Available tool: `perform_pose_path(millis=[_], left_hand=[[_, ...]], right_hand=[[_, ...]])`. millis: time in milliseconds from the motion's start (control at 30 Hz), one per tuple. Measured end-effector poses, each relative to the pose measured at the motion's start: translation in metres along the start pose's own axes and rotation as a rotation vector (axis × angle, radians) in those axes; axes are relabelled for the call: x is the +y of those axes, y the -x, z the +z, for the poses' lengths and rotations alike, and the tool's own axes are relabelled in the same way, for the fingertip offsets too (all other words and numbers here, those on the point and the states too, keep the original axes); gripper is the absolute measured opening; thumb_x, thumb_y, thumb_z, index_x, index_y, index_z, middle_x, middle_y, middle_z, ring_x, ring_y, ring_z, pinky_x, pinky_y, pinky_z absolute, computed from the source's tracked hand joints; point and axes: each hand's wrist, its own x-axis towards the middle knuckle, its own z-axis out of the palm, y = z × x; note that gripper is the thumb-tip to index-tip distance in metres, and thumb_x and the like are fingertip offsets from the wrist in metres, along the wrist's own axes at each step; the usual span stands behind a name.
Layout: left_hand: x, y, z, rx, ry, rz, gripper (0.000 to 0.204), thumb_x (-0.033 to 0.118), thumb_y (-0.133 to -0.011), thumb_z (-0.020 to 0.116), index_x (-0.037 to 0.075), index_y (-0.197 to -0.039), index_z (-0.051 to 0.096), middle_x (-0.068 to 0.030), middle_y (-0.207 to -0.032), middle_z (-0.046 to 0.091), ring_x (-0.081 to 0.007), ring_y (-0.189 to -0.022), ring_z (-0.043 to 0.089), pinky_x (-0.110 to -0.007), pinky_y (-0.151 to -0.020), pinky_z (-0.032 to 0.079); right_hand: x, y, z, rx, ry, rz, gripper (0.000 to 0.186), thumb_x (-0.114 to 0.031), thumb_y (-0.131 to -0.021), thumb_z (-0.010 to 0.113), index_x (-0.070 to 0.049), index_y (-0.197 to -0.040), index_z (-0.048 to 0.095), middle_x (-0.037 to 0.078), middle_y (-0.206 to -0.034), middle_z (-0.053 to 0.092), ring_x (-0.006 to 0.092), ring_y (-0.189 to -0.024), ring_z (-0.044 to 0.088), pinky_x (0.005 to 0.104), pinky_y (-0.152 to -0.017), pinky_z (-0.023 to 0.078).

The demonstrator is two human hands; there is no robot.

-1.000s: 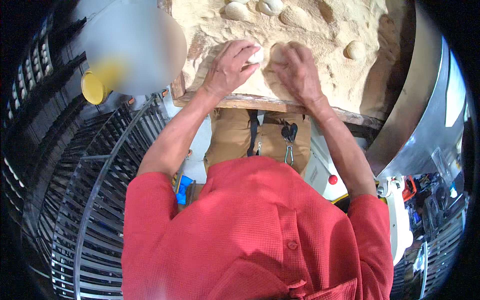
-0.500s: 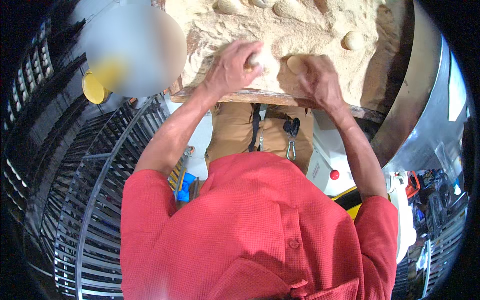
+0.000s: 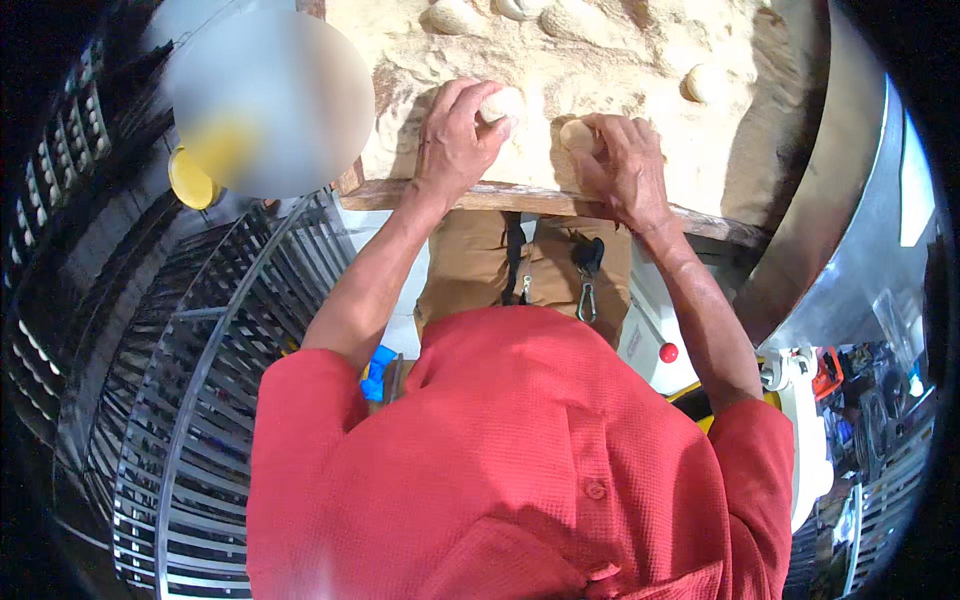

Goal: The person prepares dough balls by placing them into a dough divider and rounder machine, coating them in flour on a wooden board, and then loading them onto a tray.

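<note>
In my left hand [image 3: 460, 135], a round pale dough ball [image 3: 502, 104] is gripped between thumb and curled fingers. My right hand [image 3: 628, 160] closes around a second dough ball [image 3: 576, 136], which shows at its thumb side. Both hands are low over a wood-edged tray [image 3: 500, 197] spread with pale, coarse flour or crumbs [image 3: 540, 70]. A lone dough ball [image 3: 706, 83] lies in the crumbs to the right of my hands. Farther back sit more coated dough pieces [image 3: 572, 20], cut off by the upper edge.
Slatted metal racks [image 3: 200, 400] stand at the left; a far-left rack holds rows of small pale pieces [image 3: 75, 130]. A curved metal wall [image 3: 840, 230] borders the right. A yellow round object [image 3: 193, 178] is beside a blurred patch. A red knob [image 3: 668, 352] sits below the tray.
My left hand has turned and risen slightly, so more of its dough ball shows. My right hand and its dough ball have shifted a little left.
</note>
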Motion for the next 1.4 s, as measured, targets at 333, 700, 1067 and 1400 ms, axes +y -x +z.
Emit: perform_pose_path(millis=[333, 700, 1067, 1400], left_hand=[[0.022, -0.046, 0.011, -0.002, 0.079, -0.091, 0.042, 0.009, -0.081, 0.078, -0.001, -0.120, 0.065, -0.0161, -0.116, 0.061, -0.0266, -0.101, 0.063, -0.038, -0.086, 0.053], [0.031, -0.062, 0.011, -0.043, -0.280, 0.349, 0.036, 0.003, -0.084, 0.067, 0.003, -0.121, 0.066, -0.0150, -0.120, 0.058, -0.0335, -0.114, 0.054, -0.045, -0.097, 0.045], [0.082, -0.060, 0.025, -0.214, 0.064, -0.224, 0.037, 0.005, -0.082, 0.072, -0.001, -0.117, 0.060, -0.0188, -0.109, 0.066, -0.0326, -0.101, 0.065, -0.042, -0.091, 0.052], [0.147, -0.297, 0.045, 0.049, -0.317, 0.219, 0.032, 0.023, -0.095, 0.065, 0.007, -0.124, 0.065, -0.0116, -0.111, 0.067, -0.0228, -0.100, 0.059, -0.042, -0.094, 0.047]], right_hand=[[0.049, -0.013, -0.028, 0.350, 0.023, 0.280, 0.038, -0.022, -0.086, 0.078, -0.002, -0.116, 0.067, 0.019, -0.104, 0.065, 0.0364, -0.102, 0.062, 0.0446, -0.090, 0.051], [0.045, -0.032, -0.036, 0.378, 0.005, 0.239, 0.024, -0.009, -0.084, 0.074, -0.003, -0.106, 0.070, 0.017, -0.104, 0.068, 0.0368, -0.095, 0.062, 0.0457, -0.085, 0.050], [0.045, -0.022, -0.029, 0.084, -0.150, 0.182, 0.038, -0.023, -0.080, 0.080, -0.005, -0.110, 0.065, 0.013, -0.103, 0.067, 0.0350, -0.086, 0.062, 0.0461, -0.076, 0.049], [0.128, -0.217, -0.190, 0.418, -0.178, 0.448, 0.061, -0.059, -0.089, 0.068, -0.009, -0.123, 0.068, 0.016, -0.111, 0.072, 0.0244, -0.102, 0.067, 0.0469, -0.089, 0.055]])
